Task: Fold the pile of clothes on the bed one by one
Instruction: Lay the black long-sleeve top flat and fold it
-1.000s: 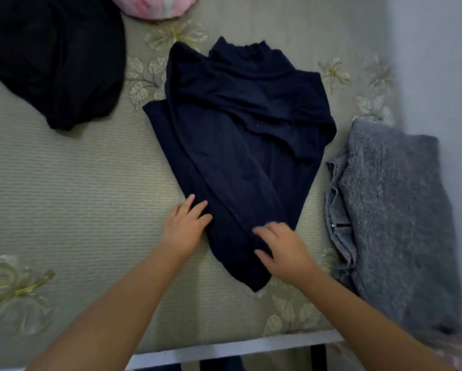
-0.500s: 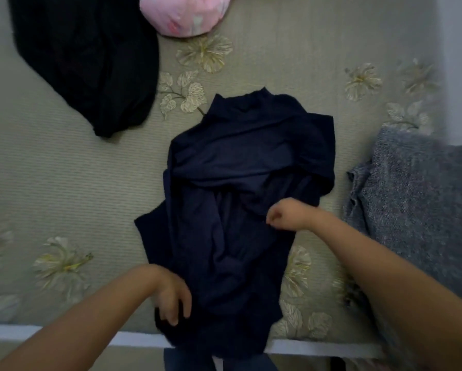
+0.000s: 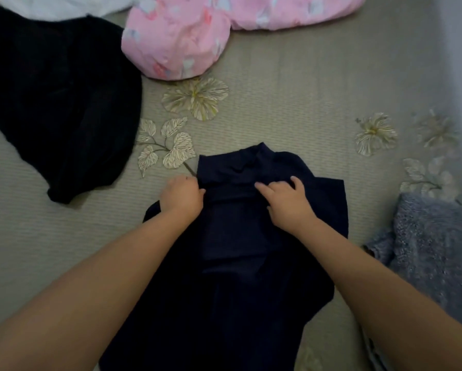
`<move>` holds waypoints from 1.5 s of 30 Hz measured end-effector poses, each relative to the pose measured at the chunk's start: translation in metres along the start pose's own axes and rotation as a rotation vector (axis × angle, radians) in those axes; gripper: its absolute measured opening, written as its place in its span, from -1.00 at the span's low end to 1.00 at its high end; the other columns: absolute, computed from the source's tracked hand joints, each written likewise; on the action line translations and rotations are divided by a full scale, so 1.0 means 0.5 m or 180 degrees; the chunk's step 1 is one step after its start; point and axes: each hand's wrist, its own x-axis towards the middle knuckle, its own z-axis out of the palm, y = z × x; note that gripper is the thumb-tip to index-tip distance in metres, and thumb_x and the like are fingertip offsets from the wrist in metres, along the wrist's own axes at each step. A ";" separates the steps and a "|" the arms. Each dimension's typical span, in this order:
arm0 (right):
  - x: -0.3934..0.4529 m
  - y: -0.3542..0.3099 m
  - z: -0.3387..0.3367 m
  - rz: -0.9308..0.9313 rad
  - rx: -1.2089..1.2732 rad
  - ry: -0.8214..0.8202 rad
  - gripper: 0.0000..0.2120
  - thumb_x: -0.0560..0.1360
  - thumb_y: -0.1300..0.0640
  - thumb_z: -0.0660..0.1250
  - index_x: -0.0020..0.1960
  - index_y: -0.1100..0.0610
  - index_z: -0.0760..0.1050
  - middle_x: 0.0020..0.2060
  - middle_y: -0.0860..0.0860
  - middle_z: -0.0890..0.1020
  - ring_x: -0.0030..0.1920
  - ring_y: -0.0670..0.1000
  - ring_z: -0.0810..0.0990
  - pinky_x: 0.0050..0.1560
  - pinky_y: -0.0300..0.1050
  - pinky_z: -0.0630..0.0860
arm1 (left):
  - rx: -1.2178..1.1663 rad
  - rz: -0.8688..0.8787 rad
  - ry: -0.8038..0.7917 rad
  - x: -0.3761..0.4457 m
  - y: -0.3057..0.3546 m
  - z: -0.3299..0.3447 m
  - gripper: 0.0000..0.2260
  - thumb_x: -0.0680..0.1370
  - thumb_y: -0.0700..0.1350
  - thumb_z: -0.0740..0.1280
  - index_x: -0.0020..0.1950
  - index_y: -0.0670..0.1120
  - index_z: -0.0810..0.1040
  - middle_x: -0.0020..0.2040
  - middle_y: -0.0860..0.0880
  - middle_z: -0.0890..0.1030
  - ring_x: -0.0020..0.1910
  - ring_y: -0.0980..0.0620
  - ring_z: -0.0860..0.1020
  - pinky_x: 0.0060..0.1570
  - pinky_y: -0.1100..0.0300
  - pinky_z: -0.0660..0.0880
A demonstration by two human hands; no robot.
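Navy top [image 3: 232,263], a soft, matte, dark blue garment with a short stand-up collar, lies flat in the middle of the bed [image 3: 291,103], collar pointing away from the person. At its left edge just below the collar, the left hand [image 3: 183,198] is curled into a fist around a pinch of the fabric. The right hand [image 3: 286,203] rests on the chest of the top beside it, fingers spread and only lightly bent, pressing the cloth down rather than gripping it. Between the two hands the fabric is doubled over into a smooth rectangular panel, with soft creases below the neck.

Around the top, the bed cover is a ribbed, olive-beige weave printed with pale leaves and blossoms. A black garment [image 3: 58,108], limp and rumpled, sprawls at the upper left. Beyond it sits a pink floral pillow [image 3: 176,41], puffy and rounded. At the right edge lies a grey fuzzy knit [image 3: 433,245], coarse and speckled.
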 end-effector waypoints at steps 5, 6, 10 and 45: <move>-0.090 0.054 -0.006 -0.1012 0.0047 -0.0737 -0.66 0.46 0.24 0.18 0.14 -0.01 0.55 0.07 -0.04 0.48 0.13 -0.04 0.42 0.35 -0.14 -0.05 | -0.0819 -0.0328 0.0422 0.047 -0.017 -0.008 -0.78 0.58 -0.24 0.13 0.13 -0.29 0.49 0.10 -0.32 0.53 0.09 -0.28 0.48 -0.03 0.02 0.36; -0.121 0.071 -0.005 -0.1063 -0.0189 -0.1148 -0.68 0.44 0.24 0.17 0.10 0.02 0.56 0.08 -0.03 0.49 0.15 -0.03 0.41 0.38 -0.11 -0.07 | -0.0798 -0.0366 0.0469 0.056 -0.022 -0.013 -0.78 0.58 -0.25 0.13 0.13 -0.31 0.47 0.10 -0.34 0.52 0.09 -0.29 0.47 -0.01 -0.01 0.36; -0.178 0.133 -0.022 -0.0449 -0.0897 -0.2455 -0.71 0.51 0.21 0.10 0.14 0.20 0.51 0.16 0.11 0.54 0.17 0.07 0.49 0.25 -0.12 0.28 | -0.0687 -0.0283 0.0355 0.074 -0.017 -0.015 -0.77 0.57 -0.24 0.14 0.14 -0.32 0.46 0.12 -0.34 0.49 0.10 -0.30 0.46 0.03 -0.05 0.38; -0.490 0.003 -0.692 0.0512 0.1654 0.3283 -0.87 0.38 0.23 0.41 -0.09 0.24 0.57 -0.14 0.13 0.65 -0.01 0.15 0.55 0.04 -0.01 0.35 | -0.1082 0.1245 0.3065 -0.466 0.121 -0.737 -0.85 0.55 -0.21 0.24 0.00 -0.25 0.55 -0.07 -0.21 0.55 -0.05 -0.16 0.48 -0.22 0.24 0.20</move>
